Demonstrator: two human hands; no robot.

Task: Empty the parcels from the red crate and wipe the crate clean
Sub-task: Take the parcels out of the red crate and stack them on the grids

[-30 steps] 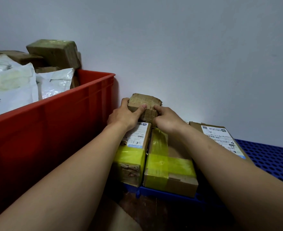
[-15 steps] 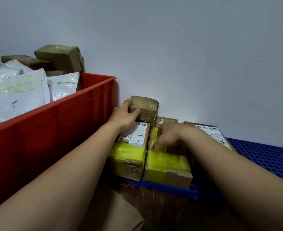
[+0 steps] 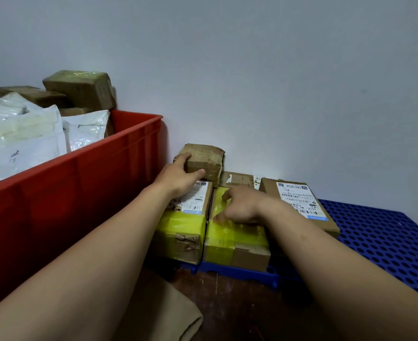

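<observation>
The red crate (image 3: 84, 193) stands at the left, piled with white mailer bags (image 3: 23, 136) and brown taped parcels (image 3: 80, 88). To its right, cardboard boxes lie on a blue perforated pallet (image 3: 380, 239). My left hand (image 3: 178, 178) grips a small brown taped parcel (image 3: 208, 159) that sits on top of a labelled box with yellow tape (image 3: 185, 222), against the wall. My right hand (image 3: 237, 205) rests with loosely curled fingers on a second yellow-taped box (image 3: 235, 239) and holds nothing.
A flat labelled cardboard box (image 3: 299, 200) lies to the right of my right hand, with another box (image 3: 237, 179) behind. A grey wall stands close behind everything. A tan cloth (image 3: 158, 313) lies on the dark brown floor in front of the pallet.
My right hand has let go of the small brown parcel and dropped back onto the yellow-taped box. My left hand stays on the parcel.
</observation>
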